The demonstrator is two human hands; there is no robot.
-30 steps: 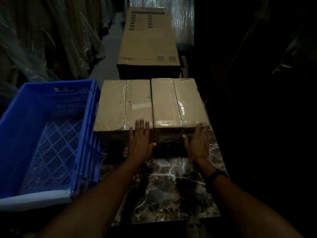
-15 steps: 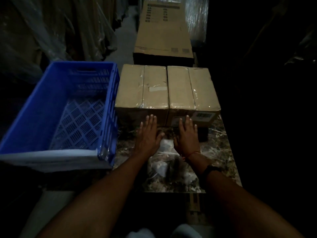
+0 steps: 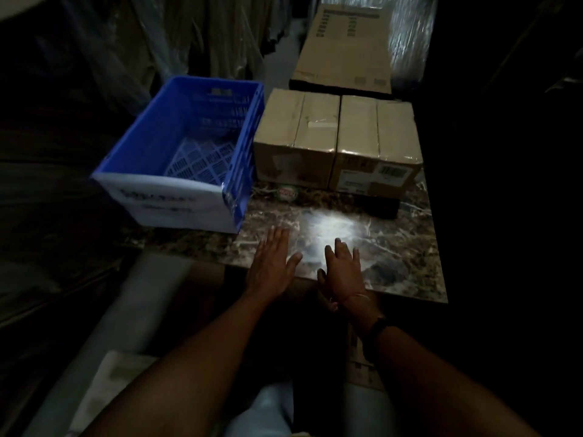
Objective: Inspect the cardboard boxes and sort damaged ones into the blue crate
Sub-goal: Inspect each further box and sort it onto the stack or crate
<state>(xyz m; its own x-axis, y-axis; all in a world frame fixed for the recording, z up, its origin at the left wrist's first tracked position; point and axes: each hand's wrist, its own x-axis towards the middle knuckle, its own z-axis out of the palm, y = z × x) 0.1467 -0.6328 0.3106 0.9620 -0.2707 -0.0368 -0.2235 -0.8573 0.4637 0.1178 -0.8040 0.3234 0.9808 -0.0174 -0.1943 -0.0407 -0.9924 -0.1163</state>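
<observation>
With left hand [image 3: 273, 266] and right hand [image 3: 342, 269] held flat and empty, fingers loosely straight, at the marble table's [image 3: 400, 247] near edge, the far-edge cardboard boxes [image 3: 315, 130] should be turned fully, as dimness may hide dents.

Ref: left box [image 3: 296, 134]. Left of it: blue crate [image 3: 244, 152] wall hard alongside, no gap showing. Right: second box [image 3: 378, 134], flush. Behind: big carton [image 3: 344, 48], near. In front: bare marble tabletop [image 3: 403, 247], bar a small round item [image 3: 287, 193] at its foot. Above: open.

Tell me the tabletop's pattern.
The stone tabletop is dark brown marble with pale veins; head view shows it.
</observation>
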